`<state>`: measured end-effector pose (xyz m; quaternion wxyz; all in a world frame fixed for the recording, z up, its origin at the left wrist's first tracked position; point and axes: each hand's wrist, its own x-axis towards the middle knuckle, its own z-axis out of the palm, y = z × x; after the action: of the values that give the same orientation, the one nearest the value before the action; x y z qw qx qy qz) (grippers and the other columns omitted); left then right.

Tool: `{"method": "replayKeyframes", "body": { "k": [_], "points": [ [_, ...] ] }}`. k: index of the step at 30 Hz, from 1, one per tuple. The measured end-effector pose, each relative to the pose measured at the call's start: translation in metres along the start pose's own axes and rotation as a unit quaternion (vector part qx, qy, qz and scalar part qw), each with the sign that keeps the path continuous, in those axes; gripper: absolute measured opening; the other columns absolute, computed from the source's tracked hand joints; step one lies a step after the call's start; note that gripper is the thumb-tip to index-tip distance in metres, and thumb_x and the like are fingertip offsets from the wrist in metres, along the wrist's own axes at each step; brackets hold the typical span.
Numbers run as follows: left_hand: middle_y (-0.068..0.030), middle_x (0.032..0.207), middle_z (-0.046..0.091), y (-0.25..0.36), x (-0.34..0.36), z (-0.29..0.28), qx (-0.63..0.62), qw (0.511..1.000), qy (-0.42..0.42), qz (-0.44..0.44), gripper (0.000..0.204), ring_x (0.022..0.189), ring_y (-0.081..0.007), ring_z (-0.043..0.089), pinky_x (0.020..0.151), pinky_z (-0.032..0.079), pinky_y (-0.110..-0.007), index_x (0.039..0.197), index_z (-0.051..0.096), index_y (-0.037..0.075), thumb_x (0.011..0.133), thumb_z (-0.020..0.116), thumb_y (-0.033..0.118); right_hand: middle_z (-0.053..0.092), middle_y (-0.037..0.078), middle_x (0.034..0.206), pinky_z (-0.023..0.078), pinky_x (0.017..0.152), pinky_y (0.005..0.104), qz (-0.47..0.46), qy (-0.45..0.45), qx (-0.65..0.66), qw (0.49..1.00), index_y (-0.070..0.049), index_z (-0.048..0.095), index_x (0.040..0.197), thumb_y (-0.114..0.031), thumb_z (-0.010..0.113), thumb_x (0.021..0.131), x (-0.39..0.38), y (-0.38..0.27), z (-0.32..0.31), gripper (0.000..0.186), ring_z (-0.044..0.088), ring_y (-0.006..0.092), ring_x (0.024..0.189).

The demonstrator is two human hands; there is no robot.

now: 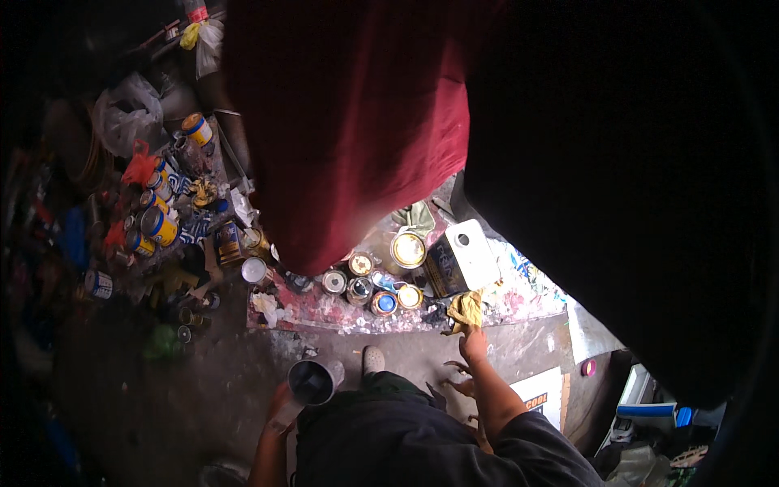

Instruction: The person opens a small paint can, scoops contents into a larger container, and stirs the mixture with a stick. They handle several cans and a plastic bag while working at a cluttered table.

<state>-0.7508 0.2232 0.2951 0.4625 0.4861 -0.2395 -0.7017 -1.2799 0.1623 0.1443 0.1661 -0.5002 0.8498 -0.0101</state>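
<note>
Yellow cloth (466,307) gripped in right fingers (470,334).

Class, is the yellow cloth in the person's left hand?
No, the yellow cloth is in the right hand, while the left hand holds a cup.

Lettering stands on a white board (544,388) and a square-topped tin (464,258).

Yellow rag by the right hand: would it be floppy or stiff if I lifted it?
Probably floppy: the yellow rag looks crumpled and creased at the right hand. It's likely light, being a small piece of cloth. It probably wouldn't roll, since its bunched shape looks uneven.
</note>
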Motion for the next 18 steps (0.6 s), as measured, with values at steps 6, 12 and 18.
{"method": "replayKeyframes", "body": {
  "k": [6,12,18],
  "points": [
    [-0.0064,0.126,0.067,-0.010,0.024,0.041,-0.009,0.997,-0.017,-0.074,0.039,0.111,-0.0149,0.066,0.093,0.054,-0.031,0.136,0.061,0.001,0.104,0.058,0.023,0.065,0.023,0.096,0.051,0.083,0.0455,-0.053,0.175,0.229,0.956,0.000,0.060,0.099,-0.004,0.061,0.091,-0.013,0.007,-0.078,0.009,0.063,0.0394,0.091],
    [-0.0065,0.126,0.068,-0.040,0.053,0.047,0.004,0.986,-0.077,-0.146,0.039,0.109,-0.0164,0.067,0.094,0.055,-0.033,0.135,0.063,0.003,0.101,0.064,0.022,0.066,0.007,0.089,0.050,0.074,0.0291,0.046,0.240,0.379,0.892,0.006,0.059,0.112,-0.003,0.065,0.094,-0.040,-0.007,-0.203,0.020,0.059,0.0136,0.078],
    [-0.0012,0.104,0.066,-0.040,0.069,0.073,0.077,0.967,-0.171,-0.175,0.028,0.096,-0.0112,0.060,0.084,0.047,-0.028,0.116,0.067,0.005,0.096,0.064,0.025,0.067,0.009,0.108,0.047,0.098,0.0333,0.014,0.112,0.493,0.863,-0.001,0.064,0.106,-0.014,0.062,0.100,-0.087,-0.003,-0.264,0.014,0.061,0.0166,0.108]
  ]
}}
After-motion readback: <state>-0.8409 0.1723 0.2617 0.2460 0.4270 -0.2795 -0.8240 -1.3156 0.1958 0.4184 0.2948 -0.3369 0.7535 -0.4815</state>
